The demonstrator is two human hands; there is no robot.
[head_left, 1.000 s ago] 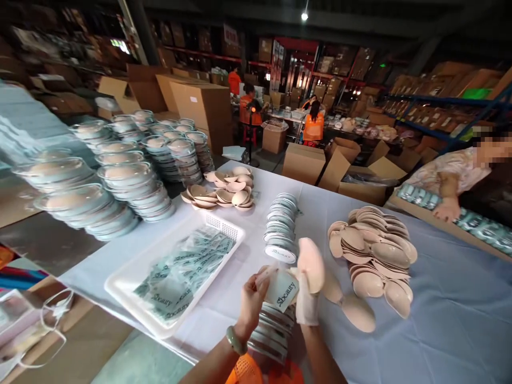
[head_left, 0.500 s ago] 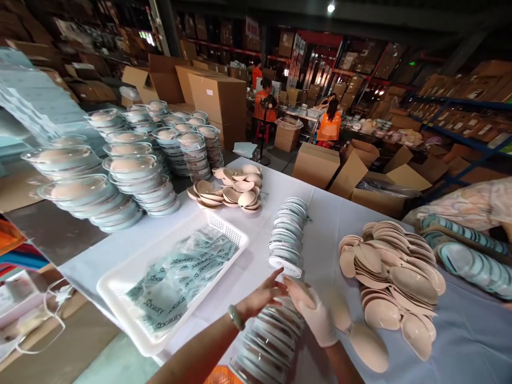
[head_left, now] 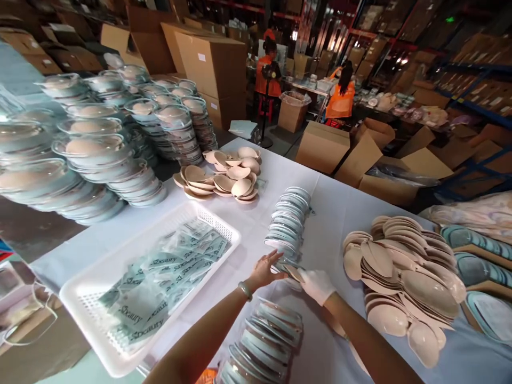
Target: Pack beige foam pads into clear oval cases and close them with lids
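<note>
My left hand (head_left: 264, 271), with a bracelet at its wrist, reaches toward the near end of a row of round pale-blue packs (head_left: 286, 221). Its fingers are stretched out, with the thumb apart, beside the nearest packs. My right hand (head_left: 317, 285), in a white glove, is closed on the edge of a beige molded cup (head_left: 295, 273). That cup meets the near end of the row, close to my left fingertips; exact contact there is hard to make out. Nearer to me, another row of clear-wrapped round packs (head_left: 266, 341) lies between my forearms.
A white plastic basket (head_left: 234, 226) of printed sachets is on the left. Beige cups are piled at the back (head_left: 238, 173) and right (head_left: 416, 282). Stacked packs (head_left: 94, 144) stand far left. Cardboard boxes (head_left: 324, 146) and people in orange vests (head_left: 340, 101) are beyond the table.
The view has shifted and tilted down. My hands have come to the near end of the back row, the right hand now gripping the beige cup beside it.
</note>
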